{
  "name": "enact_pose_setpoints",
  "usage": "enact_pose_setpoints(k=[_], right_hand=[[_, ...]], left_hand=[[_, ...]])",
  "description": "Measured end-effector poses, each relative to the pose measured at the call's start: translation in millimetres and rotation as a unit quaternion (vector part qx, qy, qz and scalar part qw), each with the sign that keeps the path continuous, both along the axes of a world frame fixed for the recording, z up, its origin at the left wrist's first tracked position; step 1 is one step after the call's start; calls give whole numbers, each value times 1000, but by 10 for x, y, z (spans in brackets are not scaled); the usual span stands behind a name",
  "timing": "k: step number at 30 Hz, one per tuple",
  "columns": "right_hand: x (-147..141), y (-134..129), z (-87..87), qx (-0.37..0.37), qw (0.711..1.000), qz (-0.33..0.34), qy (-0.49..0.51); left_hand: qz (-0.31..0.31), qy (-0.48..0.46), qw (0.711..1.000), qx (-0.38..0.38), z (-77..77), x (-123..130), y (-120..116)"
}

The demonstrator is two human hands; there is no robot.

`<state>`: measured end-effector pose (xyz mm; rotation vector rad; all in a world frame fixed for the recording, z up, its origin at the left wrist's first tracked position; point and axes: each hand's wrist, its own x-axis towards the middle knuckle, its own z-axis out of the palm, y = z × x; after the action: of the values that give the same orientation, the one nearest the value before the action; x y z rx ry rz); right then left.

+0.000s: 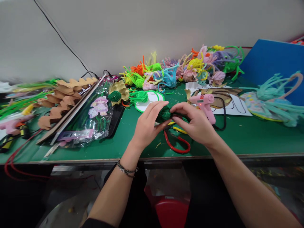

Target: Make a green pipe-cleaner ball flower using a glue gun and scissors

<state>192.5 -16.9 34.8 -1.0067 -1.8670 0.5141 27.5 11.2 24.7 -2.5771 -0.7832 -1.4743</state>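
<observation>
Bundle (163, 114): dark green, between both hands
Left hand (146, 125): fingers and thumb cup it; light, even pressure should protect its shape
Right hand (196, 123): thumb and fingertips pinch its edge; small moves suit best
Red-handled tool (178, 150): just nearside of the grip

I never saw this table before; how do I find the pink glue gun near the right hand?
On the green tabletop, find the white paper with brown pieces, just beyond the right hand. The pink glue gun sits at its left part. Unlike the pink tool at the far left, it shows a small red light.
</observation>
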Motion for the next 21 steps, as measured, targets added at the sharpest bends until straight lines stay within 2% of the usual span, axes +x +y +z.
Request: enact_pose_setpoints(k=[3, 7, 10, 13, 17, 21], right_hand=[[-2, 6, -11, 76, 995, -40, -54], [14, 29, -28, 200, 967, -64, -143], [34, 44, -50, 240, 951, -81, -177], [38, 45, -66, 254, 946, -83, -182], [12, 28, -54, 247, 956, -75, -140], [-23, 8, -26, 176, 981, -71, -49]], left_hand=[[-3, -12, 1000, -8, 1, 4, -3], [-5, -23, 999, -36, 9, 5, -13], [-13, -29, 997, -68, 19, -1, -18], [-32, -45, 994, -97, 25, -7, -16], [-51, -69, 988, -125, 27, -7, -17], [-60, -75, 988, -124, 32, 5, -34]])
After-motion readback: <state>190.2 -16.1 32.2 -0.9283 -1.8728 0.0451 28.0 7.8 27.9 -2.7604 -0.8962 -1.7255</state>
